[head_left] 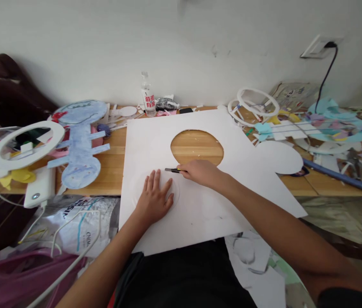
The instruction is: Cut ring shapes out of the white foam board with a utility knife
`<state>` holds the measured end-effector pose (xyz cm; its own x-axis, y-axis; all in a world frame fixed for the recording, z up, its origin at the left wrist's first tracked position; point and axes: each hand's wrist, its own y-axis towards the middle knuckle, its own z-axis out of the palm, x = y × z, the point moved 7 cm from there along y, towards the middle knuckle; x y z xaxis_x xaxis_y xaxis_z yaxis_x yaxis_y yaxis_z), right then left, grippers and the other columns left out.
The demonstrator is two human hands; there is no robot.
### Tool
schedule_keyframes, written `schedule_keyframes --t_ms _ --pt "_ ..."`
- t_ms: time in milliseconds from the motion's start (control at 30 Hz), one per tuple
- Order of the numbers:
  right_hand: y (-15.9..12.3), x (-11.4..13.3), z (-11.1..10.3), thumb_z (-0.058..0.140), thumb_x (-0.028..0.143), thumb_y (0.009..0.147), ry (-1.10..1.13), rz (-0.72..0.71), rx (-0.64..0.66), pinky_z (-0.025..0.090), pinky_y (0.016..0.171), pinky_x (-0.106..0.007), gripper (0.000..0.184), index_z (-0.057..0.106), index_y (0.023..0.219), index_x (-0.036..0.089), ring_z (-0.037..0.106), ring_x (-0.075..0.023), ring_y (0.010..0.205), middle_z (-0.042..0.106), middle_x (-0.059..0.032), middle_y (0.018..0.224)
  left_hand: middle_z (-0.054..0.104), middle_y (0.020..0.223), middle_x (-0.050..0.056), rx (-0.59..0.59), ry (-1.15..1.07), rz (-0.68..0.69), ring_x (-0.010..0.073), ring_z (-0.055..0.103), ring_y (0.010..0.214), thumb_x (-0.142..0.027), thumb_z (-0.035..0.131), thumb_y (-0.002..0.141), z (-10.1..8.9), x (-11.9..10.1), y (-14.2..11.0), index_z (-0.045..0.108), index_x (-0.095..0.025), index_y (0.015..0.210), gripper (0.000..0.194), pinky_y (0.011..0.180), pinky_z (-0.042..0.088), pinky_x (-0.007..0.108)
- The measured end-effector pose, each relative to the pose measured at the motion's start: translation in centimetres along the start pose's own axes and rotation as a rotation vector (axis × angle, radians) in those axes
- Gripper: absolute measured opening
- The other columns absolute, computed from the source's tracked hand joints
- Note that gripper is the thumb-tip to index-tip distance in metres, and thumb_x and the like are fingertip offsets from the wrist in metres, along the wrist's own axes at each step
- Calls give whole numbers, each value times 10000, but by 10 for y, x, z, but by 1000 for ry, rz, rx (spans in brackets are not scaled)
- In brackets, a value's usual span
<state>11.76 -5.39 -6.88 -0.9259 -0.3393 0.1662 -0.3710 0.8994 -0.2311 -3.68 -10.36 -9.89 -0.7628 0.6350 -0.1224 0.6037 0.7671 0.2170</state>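
A large white foam board [238, 171] lies across the wooden table and overhangs its front edge. A big round hole in it shows the tabletop [197, 146]. My left hand [154, 199] is spread flat, fingers apart, on a round clear disc [175, 194] lying on the board. My right hand [200, 173] is closed around a utility knife [172, 170], its blade pointing left, just beyond the left fingertips. Whether the blade touches the board I cannot tell.
A clear bottle [149, 100] stands by the wall. Blue painted cutouts [80, 145] and a white ring [27, 145] lie left. More rings [258, 102], scraps and a blue tube [341, 175] crowd the right. A power bank [40, 188] sits at the left edge.
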Motion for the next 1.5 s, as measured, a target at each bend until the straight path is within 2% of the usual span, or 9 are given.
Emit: schedule_keyframes --t_ms 200,333,500,600,767,933,1167,1500 --pt "-6 2 4 383 354 996 -1 9 19 241 567 -266 297 639 1077 226 590 -170 724 695 -55 897 321 1540 243 1 2 2 474 283 1424 -338 496 923 1 0 0 545 -163 1374 486 1110 317 635" --pt "-13 4 7 362 345 1006 -13 24 19 248 559 -265 315 627 1122 219 604 -177 739 699 -66 909 323 1537 249 -1 2 1 472 287 1422 -346 484 931 0 0 0 546 -160 1371 481 1107 317 636" --pt "-18 6 10 366 322 1004 -56 44 5 235 554 -269 321 628 1139 194 598 -182 674 688 -71 815 335 1518 269 -4 5 2 484 303 1411 -344 493 927 0 0 0 546 -147 1374 492 1106 319 634" --pt "-17 4 5 366 331 1004 -75 37 -27 220 555 -270 335 624 1180 210 604 -184 696 700 -74 863 337 1518 270 -7 7 6 483 302 1412 -335 500 923 -1 0 0 551 -146 1371 489 1109 318 633" --pt "-13 -5 -7 399 356 980 -62 1 -57 224 561 -267 325 676 1118 257 599 -174 728 716 -39 884 335 1526 269 -9 12 6 480 298 1417 -324 518 914 0 1 0 548 -149 1376 494 1113 311 636" --pt "-2 -8 -14 354 389 985 -48 12 -98 248 589 -264 398 630 1255 292 583 -175 739 718 -41 929 329 1523 274 -5 16 10 485 291 1419 -332 508 918 0 0 0 548 -153 1376 494 1111 313 636" --pt "13 0 -7 349 387 978 -40 -13 -60 216 574 -268 389 678 1151 272 522 -148 647 694 -36 835 326 1527 270 -6 19 15 477 284 1425 -333 509 918 0 -1 0 547 -152 1374 492 1109 316 636" --pt "8 -3 -2 350 363 988 -13 -43 2 220 576 -266 370 661 1155 251 526 -148 679 695 -47 880 317 1536 281 -5 21 14 477 288 1424 -340 498 928 1 0 0 547 -149 1375 489 1107 315 637"
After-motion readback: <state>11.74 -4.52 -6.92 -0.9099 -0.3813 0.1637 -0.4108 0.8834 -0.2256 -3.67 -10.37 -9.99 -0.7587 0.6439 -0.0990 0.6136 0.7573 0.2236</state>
